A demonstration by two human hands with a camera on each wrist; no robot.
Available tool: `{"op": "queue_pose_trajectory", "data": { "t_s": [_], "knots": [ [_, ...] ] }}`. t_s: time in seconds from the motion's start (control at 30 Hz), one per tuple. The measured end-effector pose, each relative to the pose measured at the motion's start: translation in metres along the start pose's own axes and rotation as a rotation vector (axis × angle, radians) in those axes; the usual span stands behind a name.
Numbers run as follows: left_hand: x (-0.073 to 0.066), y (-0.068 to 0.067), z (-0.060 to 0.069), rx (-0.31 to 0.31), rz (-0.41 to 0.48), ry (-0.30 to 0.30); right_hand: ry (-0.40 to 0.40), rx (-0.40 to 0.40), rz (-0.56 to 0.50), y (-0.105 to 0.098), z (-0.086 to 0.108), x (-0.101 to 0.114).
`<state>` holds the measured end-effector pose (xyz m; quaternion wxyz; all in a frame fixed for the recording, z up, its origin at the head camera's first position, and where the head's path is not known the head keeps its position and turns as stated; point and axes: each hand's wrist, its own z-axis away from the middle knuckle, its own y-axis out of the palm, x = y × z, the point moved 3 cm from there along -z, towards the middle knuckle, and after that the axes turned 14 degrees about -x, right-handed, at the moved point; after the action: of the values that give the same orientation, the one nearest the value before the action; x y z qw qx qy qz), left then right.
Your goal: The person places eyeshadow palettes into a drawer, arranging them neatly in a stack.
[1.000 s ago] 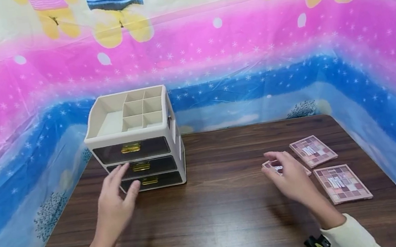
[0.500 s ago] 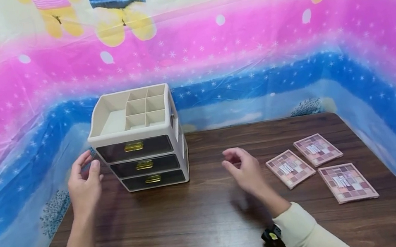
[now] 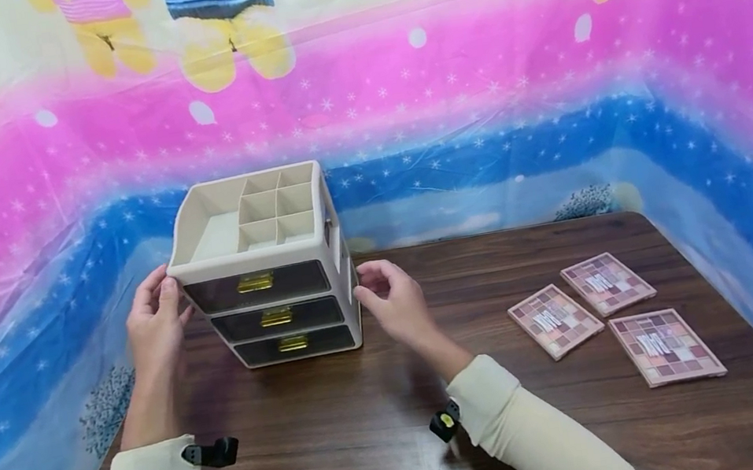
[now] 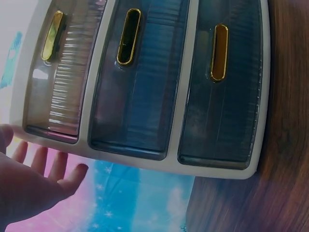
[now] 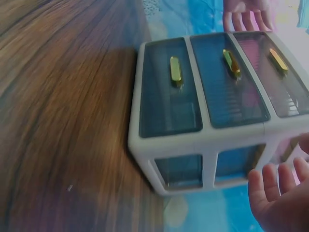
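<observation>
A cream drawer organizer [image 3: 248, 263] stands on the table, with an upper tray of compartments. Its front has three dark see-through drawers with gold handles, all pushed in. My left hand [image 3: 155, 328] is at the organizer's upper left side, thumb by the front corner; in the left wrist view the left hand [image 4: 34, 186] has its fingers spread along that side. On the opposite side is my right hand [image 3: 396, 304], fingertips at the side wall. The right wrist view shows the right hand [image 5: 282, 195] with fingers extended beside the side openings; firm contact cannot be told.
Three pinkish eyeshadow palettes [image 3: 556, 321] with printed colour squares lie flat at the right of the brown wooden table [image 3: 345, 430]. A patterned pink and blue cloth [image 3: 372, 92] hangs behind and around the table.
My right hand has moved left from beside the palettes to the organizer's right side. My left hand has gone from in front of the drawers to the organizer's left side.
</observation>
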<state>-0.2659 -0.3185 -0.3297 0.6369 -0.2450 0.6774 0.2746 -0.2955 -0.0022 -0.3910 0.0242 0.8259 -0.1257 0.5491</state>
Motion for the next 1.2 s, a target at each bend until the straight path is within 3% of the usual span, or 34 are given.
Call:
{"op": "queue_pose_trajectory", "data": {
  "t_s": [0.17,0.37,0.9,1.2],
  "knots": [
    [0.003,0.001,-0.003,0.011,0.078,-0.034,0.016,0.027,0.006,0.021,-0.004,0.010],
    [0.003,0.000,-0.005,0.040,0.091,0.004,0.003,0.001,0.057,0.033,-0.006,0.014],
    [0.002,-0.001,-0.006,0.071,0.040,0.007,0.003,-0.009,0.111,0.030,-0.004,0.013],
    [0.003,0.007,0.004,0.104,-0.038,0.085,0.011,-0.030,0.114,0.014,-0.003,0.008]
  ]
}}
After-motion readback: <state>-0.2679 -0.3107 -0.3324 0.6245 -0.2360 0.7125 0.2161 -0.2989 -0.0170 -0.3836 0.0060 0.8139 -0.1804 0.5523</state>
